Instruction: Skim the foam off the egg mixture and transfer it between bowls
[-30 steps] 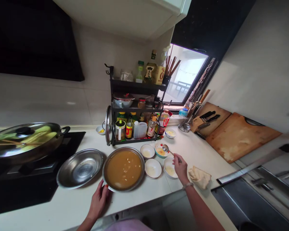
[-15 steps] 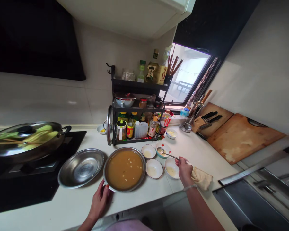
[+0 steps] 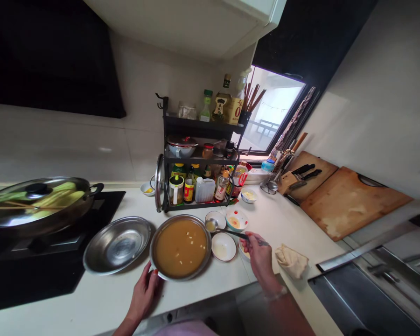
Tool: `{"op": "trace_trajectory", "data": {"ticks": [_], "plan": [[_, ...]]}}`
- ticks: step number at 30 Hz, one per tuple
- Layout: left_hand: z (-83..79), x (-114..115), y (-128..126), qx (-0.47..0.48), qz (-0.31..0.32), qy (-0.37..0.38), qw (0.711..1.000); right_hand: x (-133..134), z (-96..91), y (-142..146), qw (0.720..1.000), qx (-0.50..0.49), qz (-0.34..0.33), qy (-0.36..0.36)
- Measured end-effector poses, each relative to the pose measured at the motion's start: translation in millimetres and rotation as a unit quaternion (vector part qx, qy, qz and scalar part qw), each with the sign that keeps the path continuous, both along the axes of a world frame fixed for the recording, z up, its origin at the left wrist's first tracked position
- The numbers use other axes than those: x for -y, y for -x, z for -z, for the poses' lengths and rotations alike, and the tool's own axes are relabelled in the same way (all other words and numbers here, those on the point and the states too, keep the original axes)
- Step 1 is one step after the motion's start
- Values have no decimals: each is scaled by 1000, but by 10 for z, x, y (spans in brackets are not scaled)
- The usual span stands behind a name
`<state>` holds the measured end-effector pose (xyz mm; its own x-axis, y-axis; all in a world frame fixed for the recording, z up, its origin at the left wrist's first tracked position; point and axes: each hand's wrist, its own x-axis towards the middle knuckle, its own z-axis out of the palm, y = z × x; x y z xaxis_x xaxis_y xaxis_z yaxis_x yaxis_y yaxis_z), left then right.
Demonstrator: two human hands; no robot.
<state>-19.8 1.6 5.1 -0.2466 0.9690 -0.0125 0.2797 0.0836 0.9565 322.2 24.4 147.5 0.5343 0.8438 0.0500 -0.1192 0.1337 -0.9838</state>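
A steel pan full of brown liquid with pale bits sits at the counter's front edge. My left hand grips its near rim. My right hand is closed on the handle of a metal spoon, whose loaded bowl hovers at the pan's right rim. Three small white bowls stand close by; one is partly hidden under my right hand. A patterned bowl holds orange sauce.
An empty steel basin lies left of the pan. A lidded wok sits on the black hob. A black condiment rack stands behind. A crumpled cloth, wooden cutting boards and the sink are to the right.
My right hand has carried the spoon leftward from the patterned bowl to the rim of the brown-liquid pan. My left hand has stayed on the pan.
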Motion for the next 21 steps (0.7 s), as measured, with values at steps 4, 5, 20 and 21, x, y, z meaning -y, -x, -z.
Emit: {"op": "trace_trajectory", "data": {"ticks": [4,5,20,21], "plan": [[-44,14,-25,42,-3,1,999,123,145,340,998,41,-49,12],[-62,23,-32,59,-9,0,998,163,187,414,996,64,-69,6],[-1087,-438,-304,-5,39,-48,998,146,6,-247,957,265,-17,-119],[-1187,-597,-445,-19,74,-52,996,91,25,-373,959,264,5,-105]]}}
